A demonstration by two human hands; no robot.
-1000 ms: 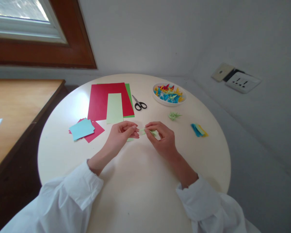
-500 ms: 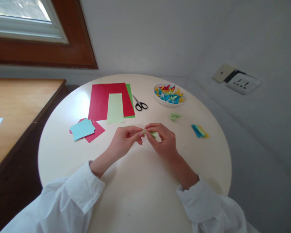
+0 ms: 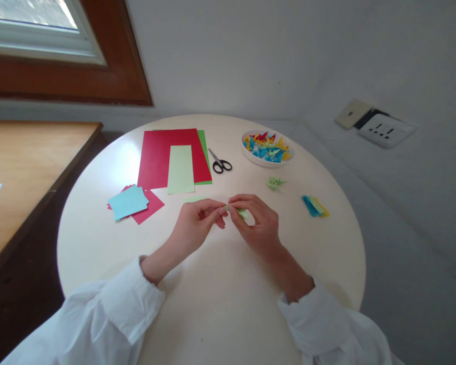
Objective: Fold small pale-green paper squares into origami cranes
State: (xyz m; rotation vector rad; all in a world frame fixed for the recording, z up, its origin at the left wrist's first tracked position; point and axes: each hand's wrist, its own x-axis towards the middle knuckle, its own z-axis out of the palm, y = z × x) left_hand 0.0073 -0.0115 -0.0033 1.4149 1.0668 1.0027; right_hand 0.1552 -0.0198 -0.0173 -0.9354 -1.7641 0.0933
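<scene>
Over the middle of the round cream table (image 3: 213,304), my left hand (image 3: 195,227) and my right hand (image 3: 258,225) meet fingertip to fingertip. Both pinch a small folded piece of pale green paper (image 3: 242,213), mostly hidden by the fingers. A pale green paper scrap (image 3: 193,199) lies just behind my left hand. A finished small green folded figure (image 3: 275,182) rests on the table beyond my right hand.
Behind the hands lie a red sheet (image 3: 157,154) over a green one, a pale green strip (image 3: 180,169), black scissors (image 3: 220,162), and light blue and red squares (image 3: 128,202). A white dish (image 3: 268,159) holds several coloured folded figures. Blue-yellow paper pieces (image 3: 315,206) lie right.
My left hand has moved right until its fingertips meet my right hand's; the green paper, stretched between the hands before, is now bunched small between them.
</scene>
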